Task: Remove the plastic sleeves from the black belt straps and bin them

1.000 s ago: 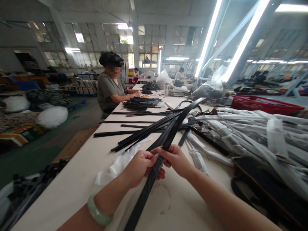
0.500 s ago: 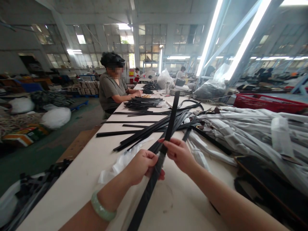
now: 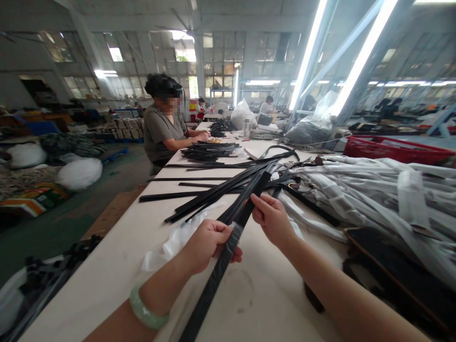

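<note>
A long black strap (image 3: 213, 280) slants from the bottom edge up to the middle of the view, its lower part inside a clear plastic sleeve. My left hand (image 3: 210, 242) is closed round the sleeved part, thumb on top. Further up, my right hand (image 3: 270, 213) pinches the bare part of the strap between thumb and fingers. Just beyond the hands lies a fan of black straps (image 3: 213, 194) on the pale table (image 3: 124, 247). Crumpled white plastic (image 3: 174, 242) is left of my left hand.
White-wrapped straps (image 3: 374, 185) pile up at the right, before a red crate (image 3: 395, 148). A dark object (image 3: 392, 270) lies at the right edge. Across the table's left side, a person (image 3: 162, 123) handles small items. Black pieces fill a white container (image 3: 14, 299) lower left.
The strap's upper end has tipped down and away, now low over the other straps. My right hand has moved slightly right along with it, while my left hand keeps its grip.
</note>
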### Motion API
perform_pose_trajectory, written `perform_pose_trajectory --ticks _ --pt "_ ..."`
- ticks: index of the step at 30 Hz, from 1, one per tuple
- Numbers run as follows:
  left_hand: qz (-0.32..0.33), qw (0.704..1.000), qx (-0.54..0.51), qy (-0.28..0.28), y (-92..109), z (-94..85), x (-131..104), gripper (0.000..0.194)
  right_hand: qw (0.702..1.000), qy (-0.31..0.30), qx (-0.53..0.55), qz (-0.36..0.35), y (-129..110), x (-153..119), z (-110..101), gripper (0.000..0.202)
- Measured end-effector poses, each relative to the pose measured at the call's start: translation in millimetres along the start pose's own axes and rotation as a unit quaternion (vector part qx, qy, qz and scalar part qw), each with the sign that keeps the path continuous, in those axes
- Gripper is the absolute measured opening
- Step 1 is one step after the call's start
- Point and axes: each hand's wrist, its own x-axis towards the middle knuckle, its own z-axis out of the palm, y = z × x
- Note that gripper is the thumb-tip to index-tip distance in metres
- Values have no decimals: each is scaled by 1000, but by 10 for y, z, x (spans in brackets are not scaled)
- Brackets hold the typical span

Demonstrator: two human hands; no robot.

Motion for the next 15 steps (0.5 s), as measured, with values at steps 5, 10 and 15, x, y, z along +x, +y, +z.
perform_pose_trajectory --ticks 5,10,15 --pt "36 998 -33 32 -1 -14 34 27 984 -93 -151 -17 16 -73 65 38" --pt "38 999 -18 31 8 -68 63 24 991 -65 -117 -4 27 -60 152 35" --pt "41 999 -5 26 -6 -37 65 28 994 -49 -93 22 67 2 85 34"
